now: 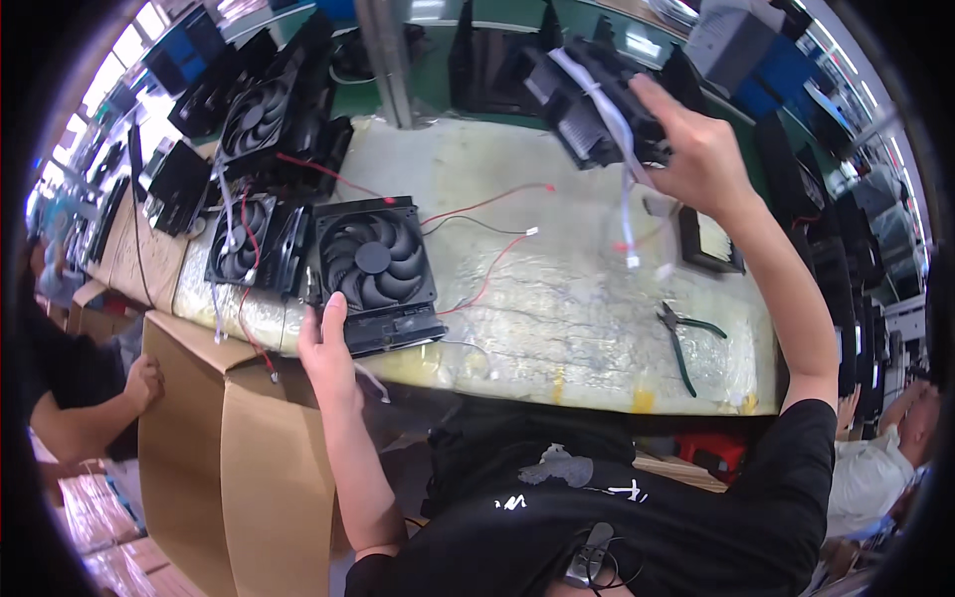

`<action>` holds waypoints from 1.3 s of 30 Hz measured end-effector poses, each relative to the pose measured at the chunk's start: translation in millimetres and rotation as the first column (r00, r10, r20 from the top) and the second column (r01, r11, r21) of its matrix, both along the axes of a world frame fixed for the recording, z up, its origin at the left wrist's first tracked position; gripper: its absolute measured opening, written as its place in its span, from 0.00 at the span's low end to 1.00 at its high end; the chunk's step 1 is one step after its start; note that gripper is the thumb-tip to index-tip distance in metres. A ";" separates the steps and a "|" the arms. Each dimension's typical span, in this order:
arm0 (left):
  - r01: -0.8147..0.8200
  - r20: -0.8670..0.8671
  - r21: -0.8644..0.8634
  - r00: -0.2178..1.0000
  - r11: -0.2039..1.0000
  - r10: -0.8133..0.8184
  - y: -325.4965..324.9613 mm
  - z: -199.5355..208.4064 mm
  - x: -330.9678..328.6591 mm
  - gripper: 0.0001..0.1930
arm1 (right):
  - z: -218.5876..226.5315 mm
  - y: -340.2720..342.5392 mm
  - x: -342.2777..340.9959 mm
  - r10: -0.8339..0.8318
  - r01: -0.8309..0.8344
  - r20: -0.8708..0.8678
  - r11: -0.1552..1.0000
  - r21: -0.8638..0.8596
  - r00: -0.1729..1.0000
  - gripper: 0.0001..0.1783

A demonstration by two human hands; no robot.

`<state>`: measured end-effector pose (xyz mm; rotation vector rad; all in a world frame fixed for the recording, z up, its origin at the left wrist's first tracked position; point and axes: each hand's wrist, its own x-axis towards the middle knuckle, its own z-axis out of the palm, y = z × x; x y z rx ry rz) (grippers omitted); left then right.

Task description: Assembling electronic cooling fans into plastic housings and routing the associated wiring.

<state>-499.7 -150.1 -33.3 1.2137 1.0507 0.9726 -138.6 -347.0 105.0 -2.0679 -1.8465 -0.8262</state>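
My left hand grips the near left corner of a black cooling fan unit lying on the wrapped worktop, thumb on top. Thin red and black wires trail from that unit to the right. Raised over the far right of the worktop, my right hand is closed on a second black fan unit, tilted, with silvery fins showing. A white cable runs across it and hangs down to a white plug. The fingers under this unit are hidden.
Green-handled pliers lie at the right, near a small open black box. More fan units are heaped at the left. An open cardboard box stands below the left edge. A metal post rises behind. Another person's hand is at the left.
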 end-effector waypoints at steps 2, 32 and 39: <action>0.210 -0.746 0.522 0.583 0.827 0.323 1.4 11.0 -2.5 0.32 | 5.6 -34.2 15.3 0.029 -0.019 -0.045 0.977 0.212 0.999 0.41; 0.717 0.511 -0.016 0.605 0.697 -0.611 -61.2 84.4 538.1 0.21 | -60.9 -279.1 -120.5 0.653 0.324 -0.604 0.754 0.571 -0.456 0.33; 0.744 0.513 0.019 0.566 0.668 -0.646 -126.7 194.4 293.5 0.11 | -66.3 -247.0 -192.2 0.675 0.438 -0.417 0.724 0.533 -0.608 0.42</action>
